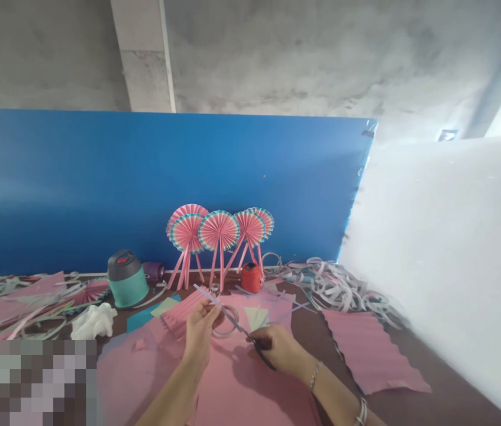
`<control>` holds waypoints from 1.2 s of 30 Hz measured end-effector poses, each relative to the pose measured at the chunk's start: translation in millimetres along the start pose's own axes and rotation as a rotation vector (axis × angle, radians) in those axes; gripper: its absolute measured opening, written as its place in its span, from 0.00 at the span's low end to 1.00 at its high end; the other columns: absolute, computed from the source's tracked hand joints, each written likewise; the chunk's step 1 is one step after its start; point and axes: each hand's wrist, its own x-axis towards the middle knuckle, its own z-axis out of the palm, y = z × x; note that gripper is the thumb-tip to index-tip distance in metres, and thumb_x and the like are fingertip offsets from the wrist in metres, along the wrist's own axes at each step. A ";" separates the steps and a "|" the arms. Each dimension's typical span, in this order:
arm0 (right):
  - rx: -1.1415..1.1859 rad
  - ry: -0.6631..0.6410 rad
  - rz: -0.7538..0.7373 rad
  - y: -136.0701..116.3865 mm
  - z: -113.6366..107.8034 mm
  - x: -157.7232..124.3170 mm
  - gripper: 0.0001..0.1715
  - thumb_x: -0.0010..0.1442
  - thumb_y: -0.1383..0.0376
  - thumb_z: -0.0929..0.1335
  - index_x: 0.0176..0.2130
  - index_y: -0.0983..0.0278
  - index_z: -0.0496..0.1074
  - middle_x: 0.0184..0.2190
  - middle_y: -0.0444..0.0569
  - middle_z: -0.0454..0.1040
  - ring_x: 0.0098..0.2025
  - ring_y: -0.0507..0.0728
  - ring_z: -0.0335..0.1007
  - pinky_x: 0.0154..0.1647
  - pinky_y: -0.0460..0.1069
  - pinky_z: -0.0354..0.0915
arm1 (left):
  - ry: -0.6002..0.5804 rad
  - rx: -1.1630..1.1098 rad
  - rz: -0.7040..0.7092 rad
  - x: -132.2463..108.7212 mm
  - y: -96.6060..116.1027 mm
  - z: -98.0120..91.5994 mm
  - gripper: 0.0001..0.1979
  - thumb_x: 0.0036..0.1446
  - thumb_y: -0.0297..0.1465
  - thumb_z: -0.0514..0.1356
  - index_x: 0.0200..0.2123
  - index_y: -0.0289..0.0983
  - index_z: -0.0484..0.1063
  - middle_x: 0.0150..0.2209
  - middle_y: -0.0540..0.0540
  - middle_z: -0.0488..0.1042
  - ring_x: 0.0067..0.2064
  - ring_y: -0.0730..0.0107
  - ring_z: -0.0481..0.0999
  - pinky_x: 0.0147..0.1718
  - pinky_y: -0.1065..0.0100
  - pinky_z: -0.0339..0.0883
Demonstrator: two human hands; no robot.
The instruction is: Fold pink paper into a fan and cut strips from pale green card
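My right hand (282,348) is closed around the dark handles of a pair of scissors (264,355). The blades point up and left toward my left hand (201,326), whose fingers pinch a thin pale lilac paper strip (206,293). Blade tips and strip meet close to those fingertips; whether the blades touch the strip I cannot tell. Just behind and below the blades lies a roll of clear tape (225,332). Under both hands spread pink paper sheets (241,390), and a pleated pink paper piece (178,313) rests beside my left hand.
Several round pink paper fans (219,231) lean on the blue partition (99,177). A red thread spool (251,278) and a teal container with a grey lid (128,284) stand nearby. Paper strips (343,290) pile at right, above a creased pink sheet (374,349). White crumpled material (94,322) lies left.
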 end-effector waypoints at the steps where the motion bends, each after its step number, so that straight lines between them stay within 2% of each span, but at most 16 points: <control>1: 0.003 -0.002 0.005 -0.1 -0.1 0.1 0.16 0.45 0.62 0.68 0.34 0.68 0.78 0.16 0.41 0.63 0.20 0.48 0.52 0.20 0.43 0.49 | 0.003 -0.001 0.001 0.1 -0.1 -0.1 0.21 0.34 0.35 0.70 0.34 0.33 0.71 0.25 0.50 0.75 0.27 0.73 0.74 0.30 0.71 0.68; 12: -0.007 -0.013 0.008 -3.9 -3.0 -0.3 0.13 0.47 0.63 0.67 0.31 0.68 0.77 0.15 0.40 0.62 0.18 0.47 0.52 0.18 0.42 0.48 | 0.011 0.002 -0.005 -1.7 4.2 1.3 0.21 0.33 0.35 0.70 0.33 0.33 0.71 0.26 0.48 0.75 0.28 0.71 0.75 0.30 0.70 0.68; 17: -0.033 -0.003 0.016 -7.2 -5.0 -0.8 0.12 0.46 0.63 0.67 0.31 0.67 0.77 0.16 0.42 0.64 0.19 0.48 0.54 0.19 0.42 0.50 | 0.012 0.005 -0.006 -2.5 5.9 2.0 0.21 0.33 0.35 0.70 0.33 0.34 0.71 0.26 0.49 0.75 0.29 0.70 0.76 0.30 0.70 0.68; 23: -0.025 -0.004 0.016 0.2 -3.1 -0.3 0.13 0.47 0.63 0.66 0.32 0.68 0.77 0.16 0.42 0.66 0.18 0.48 0.56 0.18 0.42 0.50 | -0.024 0.022 0.005 -5.3 8.8 1.9 0.20 0.37 0.36 0.69 0.35 0.34 0.72 0.28 0.48 0.76 0.31 0.70 0.76 0.31 0.71 0.67; 29: -0.042 0.006 0.046 1.3 -2.3 -0.8 0.14 0.48 0.64 0.65 0.33 0.67 0.76 0.16 0.42 0.67 0.18 0.49 0.58 0.18 0.42 0.51 | -0.042 0.015 0.013 -0.3 4.4 0.7 0.21 0.34 0.32 0.69 0.35 0.34 0.72 0.30 0.46 0.76 0.32 0.68 0.76 0.31 0.70 0.68; 36: -0.062 0.022 0.041 -2.8 -3.7 -1.3 0.14 0.47 0.64 0.66 0.33 0.67 0.77 0.17 0.43 0.68 0.19 0.49 0.57 0.18 0.42 0.51 | -0.100 0.036 0.056 3.4 -1.8 -0.5 0.21 0.36 0.28 0.67 0.39 0.35 0.72 0.32 0.46 0.77 0.35 0.67 0.76 0.34 0.70 0.67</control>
